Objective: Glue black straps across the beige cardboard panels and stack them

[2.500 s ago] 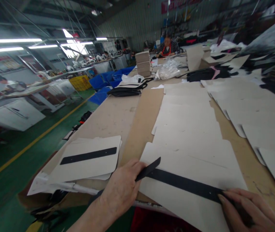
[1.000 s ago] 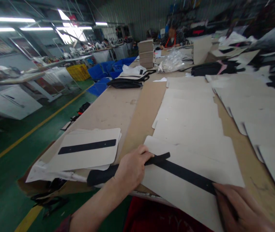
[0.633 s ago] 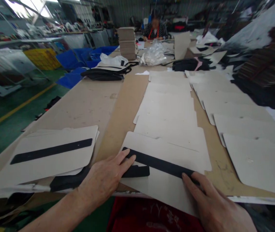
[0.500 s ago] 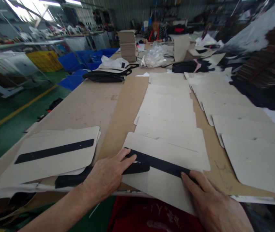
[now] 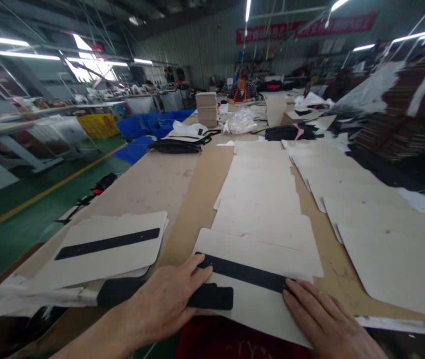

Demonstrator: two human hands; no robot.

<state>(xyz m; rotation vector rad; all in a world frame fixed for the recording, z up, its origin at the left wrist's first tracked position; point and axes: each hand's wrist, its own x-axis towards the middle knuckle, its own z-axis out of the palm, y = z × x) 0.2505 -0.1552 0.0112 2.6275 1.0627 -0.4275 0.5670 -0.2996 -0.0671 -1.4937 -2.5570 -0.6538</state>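
Observation:
A narrow black strip [image 5: 244, 272] lies slantwise across a pale grey cardboard sheet [image 5: 250, 309] in front of me. My left hand [image 5: 171, 289] has thumb and finger at the strip's left end. More black strips, stacked [image 5: 212, 297], pass beneath that hand and stick out on both sides of it; whether the palm grips them is hidden. At the strip's right end, my right hand [image 5: 320, 311] has its fingers closed around the edge and pressed to the sheet. To the left, a pile of sheets [image 5: 122, 259] bears another black strip [image 5: 107, 244] on top.
Overlapping rows of cardboard sheets [image 5: 261, 184] run away from me, with more sheets [image 5: 388, 264] at right. Black bags [image 5: 177, 144], a cardboard stack [image 5: 207, 109] and crumpled plastic [image 5: 240, 122] stand farther back. A person [image 5: 241, 89] sits at the far end. Blue bins [image 5: 135, 129] are at left.
My view has tilted up, showing more ceiling. The right fingers have closed up and lie flatter at the strip's end. The strip stays across the same sheet, and the left fingers keep to its left end.

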